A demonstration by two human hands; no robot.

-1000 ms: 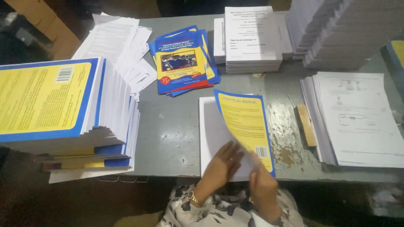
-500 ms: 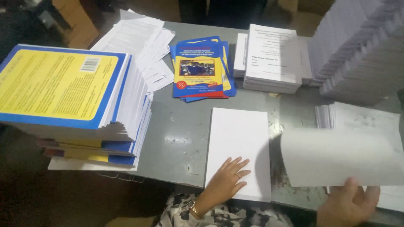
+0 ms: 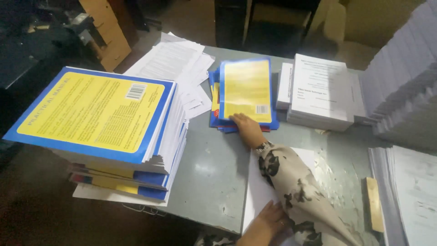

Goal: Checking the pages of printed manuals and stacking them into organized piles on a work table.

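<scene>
My right hand [image 3: 246,128] reaches across the grey table [image 3: 209,168] on a patterned sleeve, with a watch at the wrist. Its fingers grip the near edge of the top yellow and blue cover [image 3: 246,89], which lies on a small pile of such covers. My left hand [image 3: 268,218] rests flat on a stack of white pages [image 3: 261,191] at the table's front edge, fingers spread. The sleeve hides part of that stack.
A tall pile of bound yellow and blue books [image 3: 100,118] stands at the left front. Loose printed sheets [image 3: 175,61] lie behind it. White booklet stacks [image 3: 321,91] and tall paper piles [image 3: 405,86] fill the back right. More sheets [image 3: 414,191] and a wooden block [image 3: 373,205] sit at the right.
My right hand let go of the white sheet it held at the right and reached forward to the cover pile. My left hand stayed on the white stack. The camera turned left.
</scene>
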